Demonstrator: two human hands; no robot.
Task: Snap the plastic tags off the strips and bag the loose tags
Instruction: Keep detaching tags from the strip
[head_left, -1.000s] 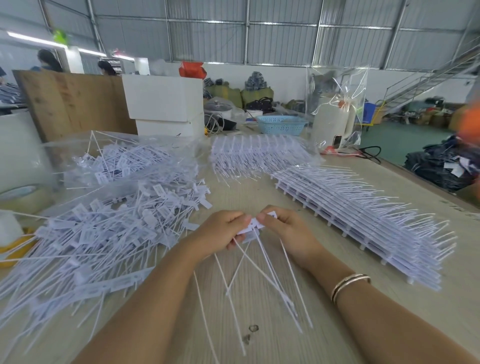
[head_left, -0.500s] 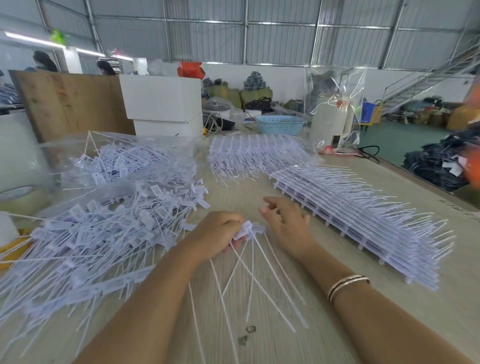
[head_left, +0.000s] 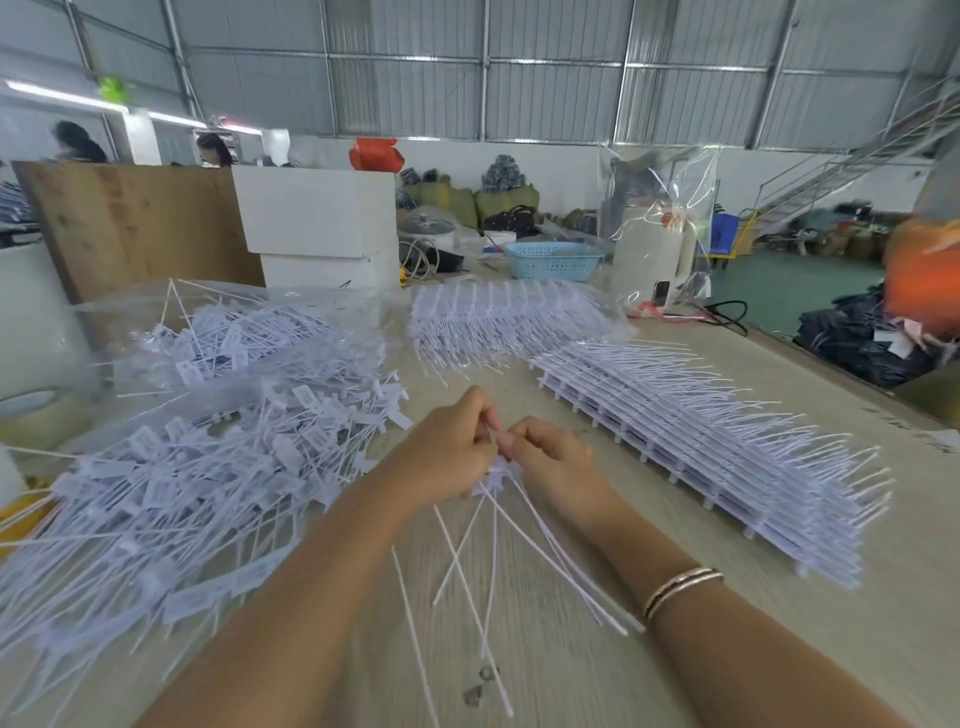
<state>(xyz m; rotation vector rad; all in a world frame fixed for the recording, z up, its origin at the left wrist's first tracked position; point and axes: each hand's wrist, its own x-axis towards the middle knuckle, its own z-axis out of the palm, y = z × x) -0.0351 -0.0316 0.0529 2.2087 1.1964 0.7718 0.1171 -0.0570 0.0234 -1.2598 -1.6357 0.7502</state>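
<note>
Tags (head_left: 496, 475) sit bunched between your two hands at the table's (head_left: 649, 675) middle, their thin tails fanning toward you. Your left hand (head_left: 447, 452) curls around the bunch; your right hand (head_left: 550, 462) pinches it at the top. Loose tags (head_left: 171, 483) lie heaped to your left, uncut strips (head_left: 701, 447) stacked to your right.

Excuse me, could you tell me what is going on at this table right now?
A person is breaking white plastic tags off their strips by hand. Both the left hand and the right hand grip a small bunch of tags, whose long tails fan out toward the person over the table. A big pile of loose tags lies to the left, with a clear bag of tags behind it. Stacked strips wait on the right.
</note>
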